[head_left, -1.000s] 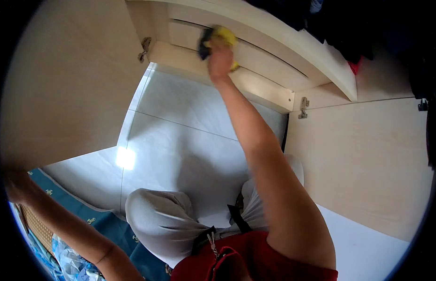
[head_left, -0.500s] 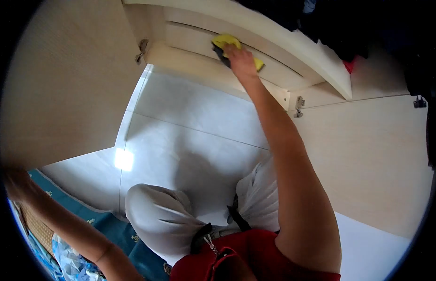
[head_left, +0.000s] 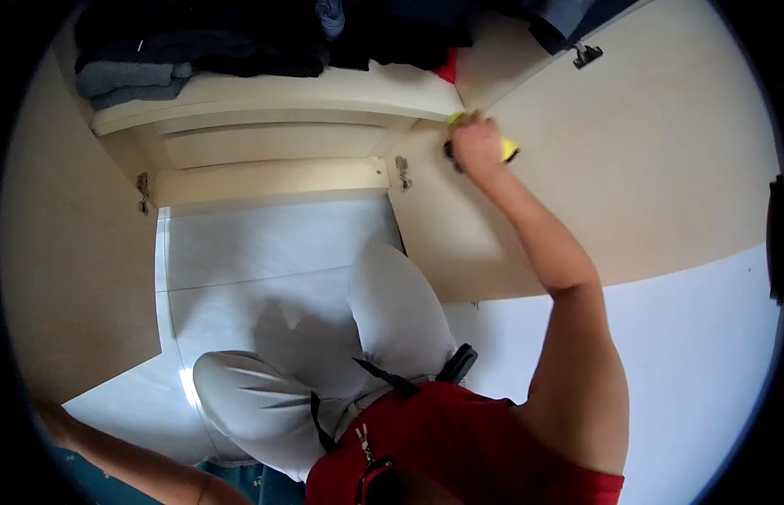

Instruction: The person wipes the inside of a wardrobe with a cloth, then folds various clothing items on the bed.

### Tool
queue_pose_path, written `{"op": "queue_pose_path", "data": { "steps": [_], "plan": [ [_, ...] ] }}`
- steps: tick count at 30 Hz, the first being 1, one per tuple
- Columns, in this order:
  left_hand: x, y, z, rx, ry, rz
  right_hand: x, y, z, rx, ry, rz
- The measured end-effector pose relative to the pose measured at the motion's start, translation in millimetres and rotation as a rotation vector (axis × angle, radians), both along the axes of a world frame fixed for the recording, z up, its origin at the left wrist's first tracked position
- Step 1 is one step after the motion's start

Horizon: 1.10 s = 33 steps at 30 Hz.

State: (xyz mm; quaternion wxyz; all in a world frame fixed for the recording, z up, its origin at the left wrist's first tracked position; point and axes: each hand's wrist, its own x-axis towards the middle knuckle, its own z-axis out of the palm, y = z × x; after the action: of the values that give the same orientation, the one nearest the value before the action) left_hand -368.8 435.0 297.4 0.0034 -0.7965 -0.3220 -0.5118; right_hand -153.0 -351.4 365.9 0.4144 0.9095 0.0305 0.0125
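Note:
A yellow cloth (head_left: 510, 151) with a dark grey side is bunched under my right hand (head_left: 480, 143). The fingers are closed on it, against the inner face of the right cabinet door (head_left: 628, 185), close to the shelf's right end. At the lower left, my left hand (head_left: 52, 418) is by the bottom corner of the left cabinet door (head_left: 89, 252). Its fingers are lost in shadow at the picture's edge.
Both doors stand open on metal hinges (head_left: 403, 172). Folded dark clothes (head_left: 240, 42) lie on the shelf (head_left: 266, 97) above the low compartment (head_left: 266, 177). My knees are over the tiled floor (head_left: 266, 244), and a teal patterned fabric (head_left: 106, 480) lies at the lower left.
My right hand has carried the cloth from the low compartment's back panel to the inside of the right door. The view has turned toward the right. My left arm still reaches toward the left door.

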Motion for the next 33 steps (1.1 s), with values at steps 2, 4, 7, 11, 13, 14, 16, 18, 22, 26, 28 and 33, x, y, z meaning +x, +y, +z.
{"op": "queue_pose_path", "data": {
  "steps": [2, 4, 7, 11, 13, 14, 16, 18, 22, 26, 28, 33],
  "plan": [
    [-2, 7, -4, 0.030, 0.048, 0.014, -26, -6, 53, -0.078, -0.229, 0.077],
    [-1, 12, -3, 0.074, 0.106, 0.016, -30, -26, 76, -0.061, -0.442, 0.144],
    [-5, 19, -5, 0.148, 0.187, 0.041, -17, -66, 54, -0.047, -0.446, 0.064],
    [-20, 31, -4, 0.343, 0.421, 0.192, -12, -90, -72, -0.076, -0.161, 0.026],
    [-33, 42, -1, 0.652, 0.839, 0.512, -25, -104, -159, -0.053, -0.116, 0.081],
    [-35, 40, 2, 0.867, 1.122, 0.697, -38, -98, -190, -0.069, 0.116, 0.030],
    [-28, -8, 24, 0.917, 1.177, 0.723, -73, -98, -249, -0.004, 0.410, -0.045],
    [-22, -45, 46, 0.693, 0.840, 0.517, -112, -91, -262, 0.069, 0.548, -0.039],
    [-17, 12, 38, 0.342, 0.258, -0.032, -93, -97, -249, 0.053, 0.378, -0.060],
    [-22, 69, 16, 0.612, 0.405, 0.214, -11, -90, -155, -0.091, -0.086, 0.129],
    [-28, 95, 11, 0.888, 0.740, 0.534, 22, -93, -149, -0.191, -0.109, 0.164],
    [-8, 11, 26, 0.380, 0.211, 0.017, 80, -76, -165, -0.269, 0.154, 0.026]
  ]
}}
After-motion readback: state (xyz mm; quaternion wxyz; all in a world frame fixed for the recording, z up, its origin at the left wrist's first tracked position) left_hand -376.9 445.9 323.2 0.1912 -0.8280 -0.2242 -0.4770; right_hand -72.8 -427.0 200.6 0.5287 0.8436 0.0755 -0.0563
